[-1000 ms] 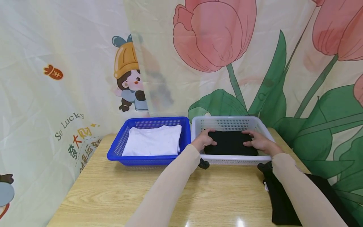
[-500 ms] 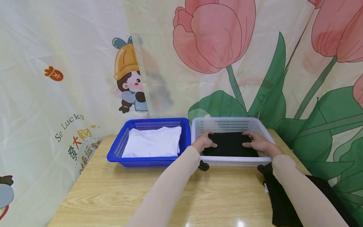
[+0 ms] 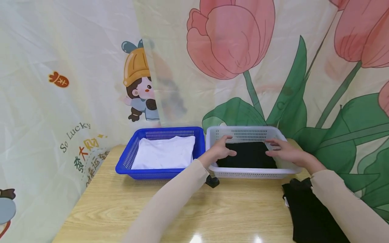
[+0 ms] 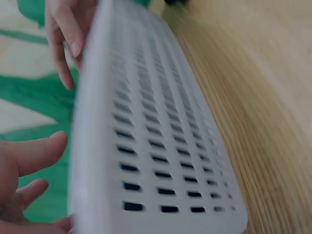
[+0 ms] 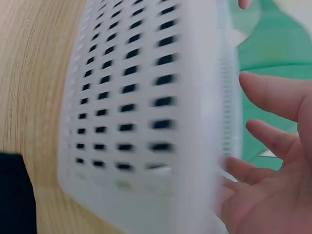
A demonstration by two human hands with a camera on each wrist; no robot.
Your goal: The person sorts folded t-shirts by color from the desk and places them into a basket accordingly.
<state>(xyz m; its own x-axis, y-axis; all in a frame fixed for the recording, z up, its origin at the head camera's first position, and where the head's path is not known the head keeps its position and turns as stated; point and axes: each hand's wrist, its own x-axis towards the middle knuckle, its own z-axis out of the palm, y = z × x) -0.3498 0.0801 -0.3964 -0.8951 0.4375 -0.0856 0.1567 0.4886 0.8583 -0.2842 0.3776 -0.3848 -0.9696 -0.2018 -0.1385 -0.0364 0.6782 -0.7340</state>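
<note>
A folded black cloth (image 3: 247, 156) lies flat inside the white basket (image 3: 252, 172). Over the basket's left end is my left hand (image 3: 221, 150), thumb and fingers spread, next to the cloth's left edge. My right hand (image 3: 285, 152) hovers over the right end, its fingers extended and apart from the cloth. Both wrist views show the perforated basket side, with the left hand's thumb (image 4: 41, 153) and the right hand's fingers (image 5: 273, 139) loose above the rim. Neither hand holds anything.
Left of the white basket stands a blue basket (image 3: 158, 173) with a folded white cloth (image 3: 164, 153) in it. Another black garment (image 3: 313, 212) lies on the wooden table (image 3: 237, 206) at the right, partly under the right forearm. A printed curtain (image 3: 182, 67) hangs behind.
Both hands have lifted off the folded black cloth. The right hand has moved right, away from it, and the left hand has shifted slightly. The cloth stays in the white basket.
</note>
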